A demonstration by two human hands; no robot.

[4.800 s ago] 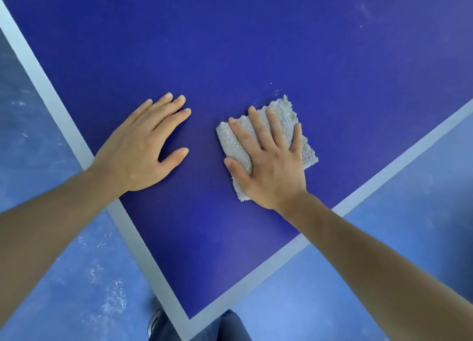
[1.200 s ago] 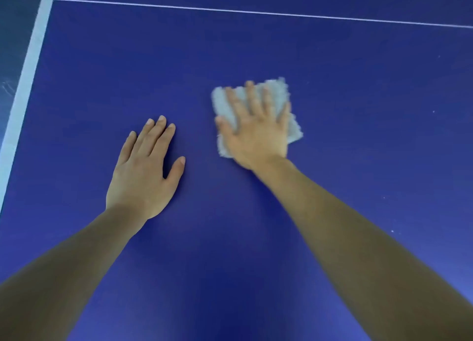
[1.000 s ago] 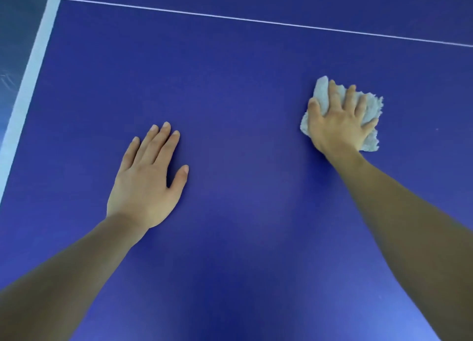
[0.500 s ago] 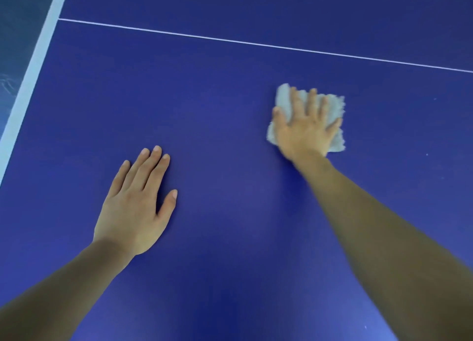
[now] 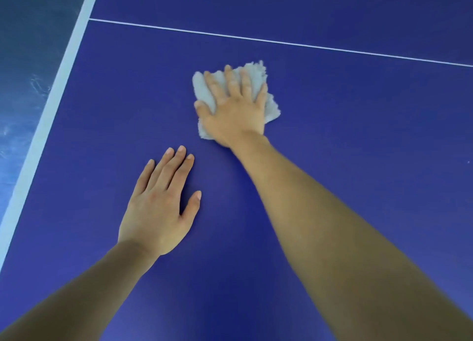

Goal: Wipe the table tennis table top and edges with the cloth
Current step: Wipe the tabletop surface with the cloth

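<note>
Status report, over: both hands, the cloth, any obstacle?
Right hand flat, pressing cloth on table top. Left hand flat beside it, holding nothing. No obstacle seen.

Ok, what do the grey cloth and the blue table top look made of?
The fluffy pale grey cloth looks like terry or microfibre: fuzzy pile, ragged edges. The dark blue table top looks like painted board, matt, with crisp white lines; core unseen.

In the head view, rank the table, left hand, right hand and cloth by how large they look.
1. The table, filling most of the frame.
2. The left hand, though nearer the camera, so unsure.
3. The right hand and the cloth look about alike; the hand covers most of the cloth.
</note>
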